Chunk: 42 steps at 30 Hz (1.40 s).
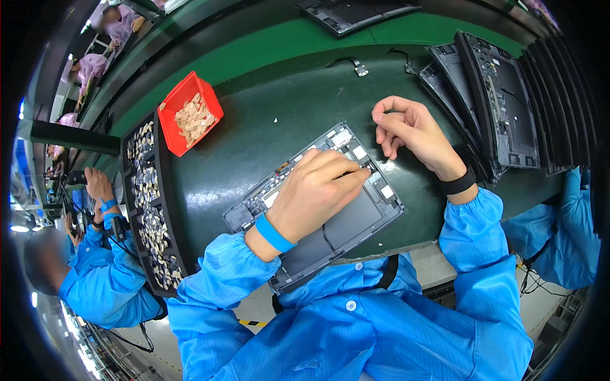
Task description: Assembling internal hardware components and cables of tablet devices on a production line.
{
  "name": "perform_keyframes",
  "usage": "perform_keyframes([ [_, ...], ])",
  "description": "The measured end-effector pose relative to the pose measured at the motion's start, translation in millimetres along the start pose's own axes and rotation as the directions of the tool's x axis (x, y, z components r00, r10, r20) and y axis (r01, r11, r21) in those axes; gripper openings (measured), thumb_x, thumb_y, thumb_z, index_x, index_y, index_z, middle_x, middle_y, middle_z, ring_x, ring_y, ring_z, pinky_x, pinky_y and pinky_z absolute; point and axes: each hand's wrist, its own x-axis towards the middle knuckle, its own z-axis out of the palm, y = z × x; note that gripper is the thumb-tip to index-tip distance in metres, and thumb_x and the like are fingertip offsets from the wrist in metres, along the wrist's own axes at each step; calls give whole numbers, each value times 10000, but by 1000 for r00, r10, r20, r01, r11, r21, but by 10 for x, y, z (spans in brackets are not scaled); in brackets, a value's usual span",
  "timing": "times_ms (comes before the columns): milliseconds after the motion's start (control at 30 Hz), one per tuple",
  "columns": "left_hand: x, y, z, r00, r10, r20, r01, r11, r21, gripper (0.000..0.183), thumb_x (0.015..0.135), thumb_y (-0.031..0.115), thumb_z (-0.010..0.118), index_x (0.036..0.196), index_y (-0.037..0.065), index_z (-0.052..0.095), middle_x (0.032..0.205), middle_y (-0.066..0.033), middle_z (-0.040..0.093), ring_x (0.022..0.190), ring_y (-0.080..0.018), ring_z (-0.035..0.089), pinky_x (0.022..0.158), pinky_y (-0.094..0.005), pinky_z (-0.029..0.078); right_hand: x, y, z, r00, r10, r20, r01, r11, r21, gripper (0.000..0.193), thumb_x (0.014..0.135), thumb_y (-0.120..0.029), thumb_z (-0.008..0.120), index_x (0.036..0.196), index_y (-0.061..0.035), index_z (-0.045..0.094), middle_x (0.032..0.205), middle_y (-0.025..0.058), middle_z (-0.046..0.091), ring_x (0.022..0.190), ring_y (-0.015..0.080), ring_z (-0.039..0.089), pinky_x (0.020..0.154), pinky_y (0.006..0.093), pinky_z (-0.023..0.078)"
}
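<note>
An opened tablet housing (346, 232) lies slanted on the green bench in front of me, with its circuit boards and inner parts exposed. My left hand (314, 190), with a blue band at the wrist, reaches over it. Thumb and forefinger pinch together just above its right-hand strip of parts; whatever is between them is too small to make out. My right hand (413, 130), in a black wrist strap, hovers beyond the housing's right corner, apart from it. Its thumb and forefinger meet and the other fingers curl; anything held there cannot be made out.
To the left, a red bin (171, 130) of small tan pieces adjoins a black compartment tray (181, 244) of small parts. Opened housings (502, 108) stand stacked on the right. A small cable connector (361, 70) and another housing (356, 16) lie farther back. Co-workers sit on both sides.
</note>
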Motion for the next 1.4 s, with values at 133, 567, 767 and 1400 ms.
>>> perform_keyframes([
  [133, 42, 33, -25, 998, -38, 44, 38, 999, 9, 237, 799, 87, 790, 1035, 72, 772, 1002, -38, 710, 946, -219, 671, 809, -353, 502, 7, -11, 2, 1000, 7, 2, -7, 1000, -13, 200, 1028, -203, 639, 1085, -14, 615, 773, 57, 685, 583, 99, 656, 515, 219, 523],
  [567, -3, 34, 7, 998, -62, 21, 63, 997, -41, 189, 805, 97, 790, 994, 85, 783, 1024, -50, 707, 949, -225, 669, 813, -373, 515, -27, 10, 55, 1000, -6, 15, 6, 999, -33, 217, 1030, -222, 646, 1083, -13, 627, 777, 50, 688, 591, 88, 651, 521, 211, 526],
  [767, 15, 90, 55, 996, -83, 22, 82, 996, 32, 193, 820, 132, 789, 1011, 104, 780, 1055, -29, 695, 1005, -204, 654, 813, -361, 451, -51, -9, 31, 1000, -16, 13, 17, 999, -45, 223, 1031, -229, 650, 1078, -11, 633, 771, 51, 691, 589, 86, 648, 521, 208, 522],
  [1400, -545, 755, 580, 966, -253, -53, 257, 910, 325, 648, 871, 189, 570, 1365, -222, 484, 1476, -388, 455, 1439, -477, 415, 1236, -514, 289, -647, 359, 553, 925, -380, -29, 177, 496, -850, 142, 1030, -109, 589, 1087, 20, 570, 870, 60, 519, 751, 116, 445, 666, 278, 392],
])
